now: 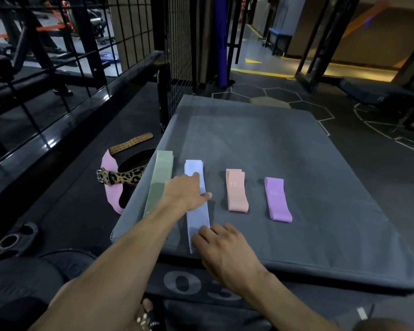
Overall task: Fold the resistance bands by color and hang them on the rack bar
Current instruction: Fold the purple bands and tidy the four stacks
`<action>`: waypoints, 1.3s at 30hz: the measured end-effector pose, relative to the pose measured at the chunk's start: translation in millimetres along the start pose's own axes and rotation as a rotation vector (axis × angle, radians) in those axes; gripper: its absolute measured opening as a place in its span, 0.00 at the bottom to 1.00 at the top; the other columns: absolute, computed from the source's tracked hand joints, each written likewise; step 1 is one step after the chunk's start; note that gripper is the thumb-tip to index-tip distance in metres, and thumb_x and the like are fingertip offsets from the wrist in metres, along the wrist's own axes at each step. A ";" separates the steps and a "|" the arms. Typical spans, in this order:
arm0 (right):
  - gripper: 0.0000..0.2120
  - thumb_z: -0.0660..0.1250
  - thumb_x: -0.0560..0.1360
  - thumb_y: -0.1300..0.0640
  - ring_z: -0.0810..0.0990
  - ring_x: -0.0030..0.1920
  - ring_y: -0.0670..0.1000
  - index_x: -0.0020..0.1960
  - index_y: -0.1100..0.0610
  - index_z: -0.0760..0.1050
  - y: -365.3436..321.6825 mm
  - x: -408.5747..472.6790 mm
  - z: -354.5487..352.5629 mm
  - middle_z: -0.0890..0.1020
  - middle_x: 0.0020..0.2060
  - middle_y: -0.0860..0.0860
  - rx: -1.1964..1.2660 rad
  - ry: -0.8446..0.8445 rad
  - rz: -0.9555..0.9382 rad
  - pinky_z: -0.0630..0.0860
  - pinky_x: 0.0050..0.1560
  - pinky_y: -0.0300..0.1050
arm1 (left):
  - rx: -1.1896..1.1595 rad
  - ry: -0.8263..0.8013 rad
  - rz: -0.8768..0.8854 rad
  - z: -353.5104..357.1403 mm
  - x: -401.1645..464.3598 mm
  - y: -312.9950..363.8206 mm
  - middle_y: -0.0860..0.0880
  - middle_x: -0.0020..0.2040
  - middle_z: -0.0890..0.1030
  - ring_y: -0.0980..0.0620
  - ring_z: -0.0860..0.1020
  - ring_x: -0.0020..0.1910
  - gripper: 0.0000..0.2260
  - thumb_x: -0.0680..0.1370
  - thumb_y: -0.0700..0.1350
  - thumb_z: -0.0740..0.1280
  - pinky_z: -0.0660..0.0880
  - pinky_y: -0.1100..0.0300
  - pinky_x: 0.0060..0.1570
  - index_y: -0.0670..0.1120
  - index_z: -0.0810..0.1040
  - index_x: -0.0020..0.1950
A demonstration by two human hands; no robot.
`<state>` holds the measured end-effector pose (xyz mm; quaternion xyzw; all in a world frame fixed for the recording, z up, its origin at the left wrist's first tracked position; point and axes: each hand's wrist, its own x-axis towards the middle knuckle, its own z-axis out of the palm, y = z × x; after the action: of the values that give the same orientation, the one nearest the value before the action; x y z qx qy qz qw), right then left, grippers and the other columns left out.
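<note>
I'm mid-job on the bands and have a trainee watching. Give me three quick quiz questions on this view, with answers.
1. Multiple choice: which band do both hands touch? A green, B pale blue, C peach, D purple.
2. True or false: the pink band lies on the grey mat.
3. Fill in: the purple band shows the number ___.

Key:
1. B. The left hand and right hand rest on the pale blue band.
2. False. The pink band lies on the floor beside the grey mat, with belts.
3. 10, on the purple band.

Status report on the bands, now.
Left hand flat on blue band, right hand pressing its near end. Green, peach, purple bands flat on pad, none hung. Nothing in the way.
</note>
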<state>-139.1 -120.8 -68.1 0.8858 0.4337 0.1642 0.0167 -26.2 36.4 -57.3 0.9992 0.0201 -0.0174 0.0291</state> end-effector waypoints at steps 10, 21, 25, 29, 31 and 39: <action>0.09 0.73 0.63 0.55 0.75 0.32 0.53 0.41 0.51 0.75 4.9 8.5 -34.7 0.77 0.34 0.48 0.071 -0.030 0.024 0.69 0.32 0.45 | -0.292 -0.232 0.327 -10.0 -6.3 -30.1 0.57 0.48 0.75 0.55 0.77 0.48 0.07 0.76 0.43 0.72 0.75 0.59 0.52 0.53 0.83 0.53; 0.11 0.70 0.73 0.55 0.80 0.51 0.54 0.55 0.52 0.79 100.9 140.3 -75.1 0.83 0.50 0.50 0.298 -0.400 0.167 0.77 0.52 0.50 | -0.524 -0.355 0.182 -17.1 -0.4 -49.9 0.43 0.47 0.83 0.46 0.79 0.44 0.07 0.78 0.37 0.65 0.70 0.61 0.38 0.42 0.83 0.50; 0.11 0.71 0.75 0.55 0.80 0.51 0.54 0.56 0.56 0.80 131.7 195.1 -47.8 0.82 0.49 0.51 0.288 -0.509 0.173 0.77 0.52 0.47 | -0.651 -0.414 0.050 -22.4 3.1 -52.0 0.48 0.35 0.80 0.52 0.76 0.30 0.10 0.79 0.36 0.62 0.73 0.64 0.30 0.45 0.79 0.42; 0.08 0.70 0.76 0.56 0.80 0.51 0.54 0.54 0.54 0.81 146.3 227.6 -5.4 0.81 0.48 0.50 0.304 -0.598 0.235 0.77 0.54 0.48 | -0.781 -0.405 -0.179 -22.5 5.6 -38.7 0.39 0.38 0.84 0.42 0.83 0.35 0.10 0.78 0.33 0.58 0.80 0.53 0.37 0.38 0.78 0.49; 0.09 0.67 0.76 0.58 0.80 0.50 0.54 0.55 0.55 0.81 145.9 235.7 16.2 0.83 0.52 0.52 0.284 -0.634 0.241 0.77 0.53 0.46 | -0.774 -0.363 -0.236 -28.2 3.3 -30.6 0.35 0.46 0.85 0.39 0.85 0.44 0.10 0.78 0.34 0.58 0.81 0.50 0.42 0.34 0.78 0.53; 0.10 0.67 0.77 0.57 0.74 0.49 0.52 0.56 0.58 0.78 153.0 233.7 59.8 0.75 0.47 0.48 0.351 -0.489 0.233 0.69 0.48 0.43 | -0.616 -0.273 -0.403 -28.1 9.9 -3.7 0.40 0.72 0.71 0.41 0.72 0.71 0.21 0.82 0.43 0.61 0.70 0.50 0.66 0.38 0.61 0.73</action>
<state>129.1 -28.5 -33.8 0.9320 0.3344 -0.1302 -0.0515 -15.5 42.1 -29.9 0.9082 0.2164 -0.1487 0.3259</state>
